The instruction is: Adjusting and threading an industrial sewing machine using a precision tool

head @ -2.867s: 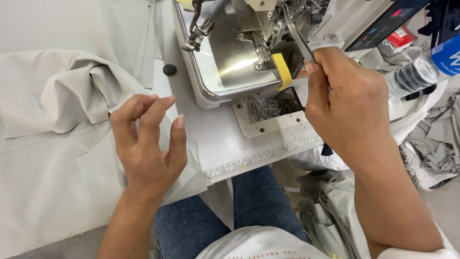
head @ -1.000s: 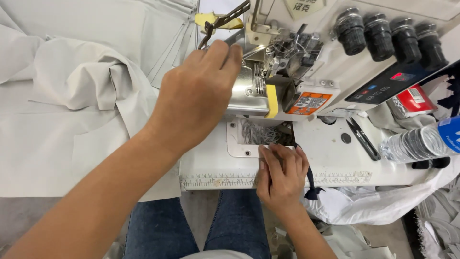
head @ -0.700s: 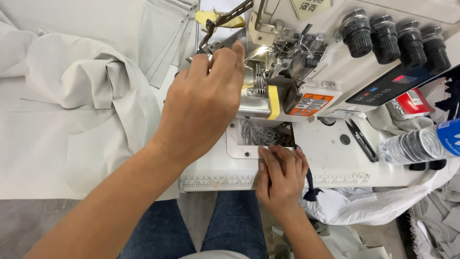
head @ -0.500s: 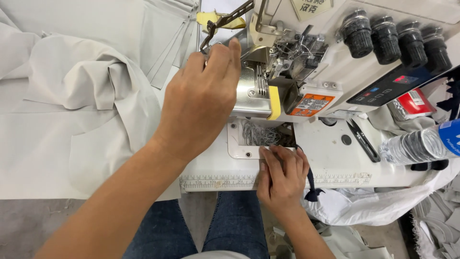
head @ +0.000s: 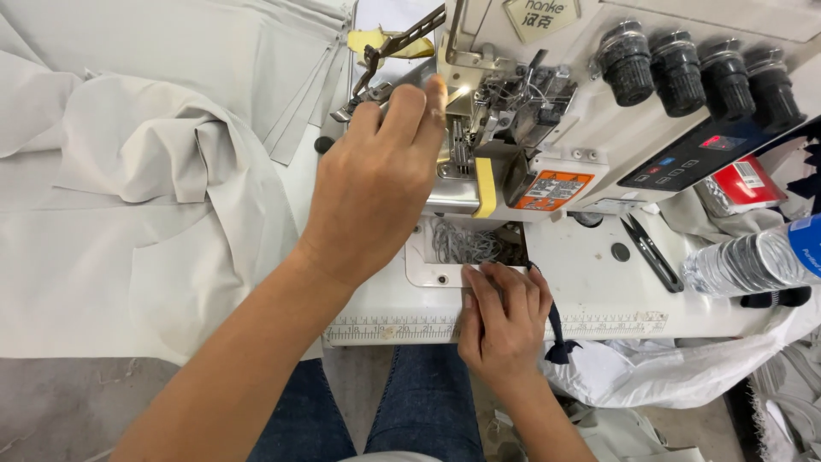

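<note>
My left hand [head: 372,197] reaches over the white overlock sewing machine [head: 599,128]. Its fingertips rest on the shiny metal plate beside the needle and presser parts [head: 513,98]; what they touch is hidden behind the hand. My right hand [head: 505,321] lies flat on the machine bed's front edge. Its fingers press by the open compartment holding a tangle of grey thread [head: 466,244]. It holds nothing. A ruler strip [head: 402,329] runs along that edge.
Light grey fabric [head: 145,197] is piled on the table to the left. Black snips [head: 652,252], a plastic water bottle [head: 753,261] and a red packet [head: 740,184] lie to the right. Several black knobs [head: 697,73] top the machine. A white plastic bag [head: 676,368] hangs below.
My left hand rose from the table onto the machine's needle area. My right hand came down from the machine to the front edge. In the last second both hands barely shift.
</note>
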